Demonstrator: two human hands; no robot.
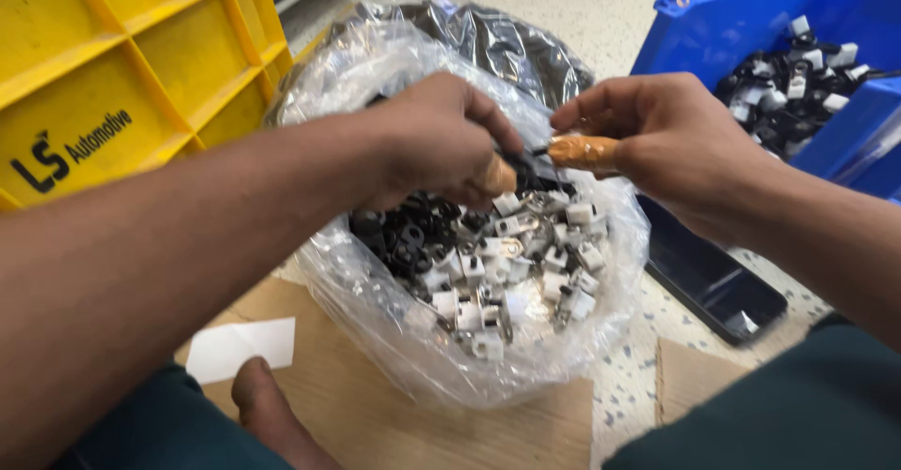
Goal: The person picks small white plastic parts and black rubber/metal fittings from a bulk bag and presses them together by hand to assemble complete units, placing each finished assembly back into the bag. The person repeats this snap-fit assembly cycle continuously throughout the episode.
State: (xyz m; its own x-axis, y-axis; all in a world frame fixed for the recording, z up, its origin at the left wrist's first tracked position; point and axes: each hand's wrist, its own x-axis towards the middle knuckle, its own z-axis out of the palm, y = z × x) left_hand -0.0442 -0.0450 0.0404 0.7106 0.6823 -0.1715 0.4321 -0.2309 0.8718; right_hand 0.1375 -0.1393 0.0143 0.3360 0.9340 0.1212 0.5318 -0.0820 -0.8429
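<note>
My left hand (pixel 432 141) and my right hand (pixel 657 137) meet above an open clear plastic bag (pixel 375 320) full of small black and white clip parts (pixel 497 263). Both thumbs wear orange finger covers. Between the fingertips of both hands sits a small dark part (pixel 527 158), pinched from each side. The bag stands on a sheet of cardboard (pixel 375 423) on the floor between my knees.
A yellow plastic crate (pixel 122 57) stands at the left. A blue bin (pixel 751 19) with similar black and white parts is at the upper right. A dark phone (pixel 704 273) lies on the speckled floor. A white paper slip (pixel 239 346) and my bare foot (pixel 267 409) rest on the cardboard.
</note>
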